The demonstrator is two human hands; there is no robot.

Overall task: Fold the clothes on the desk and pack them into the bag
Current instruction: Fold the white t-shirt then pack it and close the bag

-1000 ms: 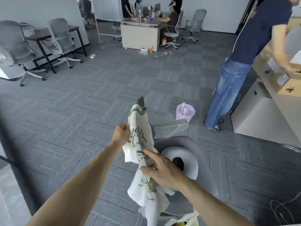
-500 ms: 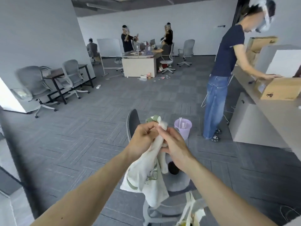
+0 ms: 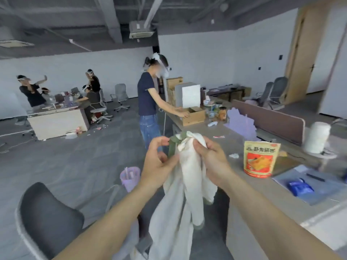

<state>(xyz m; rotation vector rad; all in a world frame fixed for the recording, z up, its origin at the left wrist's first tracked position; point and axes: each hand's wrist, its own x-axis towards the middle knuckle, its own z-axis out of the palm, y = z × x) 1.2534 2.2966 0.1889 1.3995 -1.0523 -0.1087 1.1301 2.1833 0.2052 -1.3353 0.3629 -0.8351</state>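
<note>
A cream T-shirt with green trim hangs in the air in front of me, bunched at the top and trailing down past my forearms. My left hand pinches its green collar between thumb and fingers. My right hand grips the bunched top of the shirt just to the right. Both hands are close together, level with the edge of the desk on my right. No bag shows in this view.
On the desk stand an orange snack pouch, a blue packet on papers, a white roll and cardboard boxes. A person in a dark shirt works at the desk's far end. A grey chair and lilac bin are at left.
The view has swung up and to the right, from the chair and floor to the desk. My hands have come together at the shirt's collar, and the shirt now hangs lower and longer.
</note>
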